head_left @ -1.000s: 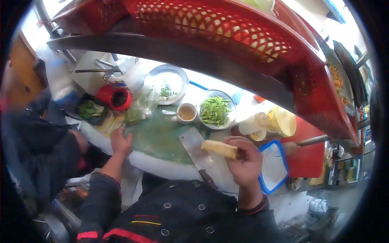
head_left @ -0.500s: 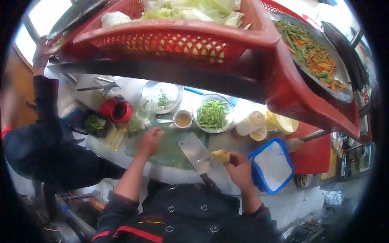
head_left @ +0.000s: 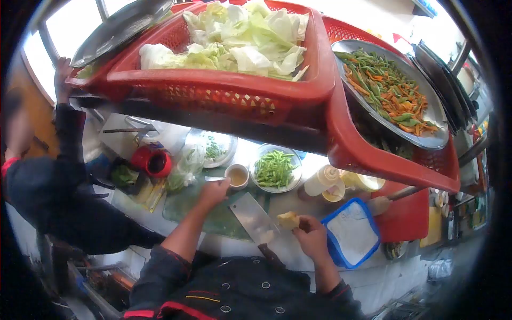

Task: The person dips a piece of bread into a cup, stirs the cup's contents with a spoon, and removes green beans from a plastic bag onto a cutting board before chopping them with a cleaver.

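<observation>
My left hand (head_left: 214,193) is closed, its fingertips beside a small cup of light brown liquid (head_left: 237,176). A spoon (head_left: 214,178) rests in the cup, its handle just above my fingers; whether I touch it I cannot tell. My right hand (head_left: 311,234) pinches a pale yellow piece of food (head_left: 288,219), bread-like in look. Between my hands a cleaver (head_left: 252,216) lies flat over the edge of the green cutting board (head_left: 216,218), its dark handle toward me. A small pale piece sits on its blade.
Cut green vegetables fill a bowl (head_left: 277,169). To the right are a squeeze bottle (head_left: 321,180), a blue-rimmed tub of white powder (head_left: 352,233) and a red board (head_left: 408,216). Overhead, red baskets (head_left: 213,90) hold cabbage and a metal plate of vegetables (head_left: 392,96). A co-worker (head_left: 64,186) stands left.
My left hand has moved right and up to the cup. My right hand still holds the yellow piece. The view has shifted, showing more of the cabbage basket.
</observation>
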`<action>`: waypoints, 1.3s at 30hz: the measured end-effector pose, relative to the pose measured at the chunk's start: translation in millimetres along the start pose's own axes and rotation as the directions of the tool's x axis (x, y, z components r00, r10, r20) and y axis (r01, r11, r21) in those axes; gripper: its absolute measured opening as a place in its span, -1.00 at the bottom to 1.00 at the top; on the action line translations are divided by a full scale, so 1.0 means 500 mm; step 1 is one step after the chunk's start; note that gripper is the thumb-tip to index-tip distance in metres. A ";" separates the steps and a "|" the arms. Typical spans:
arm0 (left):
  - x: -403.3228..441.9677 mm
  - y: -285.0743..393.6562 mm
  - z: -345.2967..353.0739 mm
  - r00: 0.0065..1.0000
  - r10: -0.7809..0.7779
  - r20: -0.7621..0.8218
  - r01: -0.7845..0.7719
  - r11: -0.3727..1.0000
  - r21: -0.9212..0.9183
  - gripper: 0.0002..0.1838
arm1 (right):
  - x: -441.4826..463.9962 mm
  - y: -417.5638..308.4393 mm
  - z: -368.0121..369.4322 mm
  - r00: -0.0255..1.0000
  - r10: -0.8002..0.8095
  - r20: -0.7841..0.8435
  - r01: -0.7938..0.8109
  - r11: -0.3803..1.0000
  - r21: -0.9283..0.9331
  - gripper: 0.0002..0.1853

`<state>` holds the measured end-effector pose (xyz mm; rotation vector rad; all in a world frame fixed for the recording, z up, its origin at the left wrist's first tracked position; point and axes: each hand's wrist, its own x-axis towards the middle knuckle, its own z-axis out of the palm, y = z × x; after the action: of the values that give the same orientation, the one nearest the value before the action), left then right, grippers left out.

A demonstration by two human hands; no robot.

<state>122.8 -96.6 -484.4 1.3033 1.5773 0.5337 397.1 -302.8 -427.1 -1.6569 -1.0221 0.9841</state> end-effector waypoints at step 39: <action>-0.512 0.411 -0.340 0.244 0.800 0.549 -0.892 0.407 -0.196 -0.60 | 0.005 -0.077 -0.018 0.999 0.010 0.051 -0.013 0.999 0.048 -0.68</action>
<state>58.3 -222.0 -142.8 2.1951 0.2321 0.5711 398.8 -294.4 -388.5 -1.6071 -1.0151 1.0553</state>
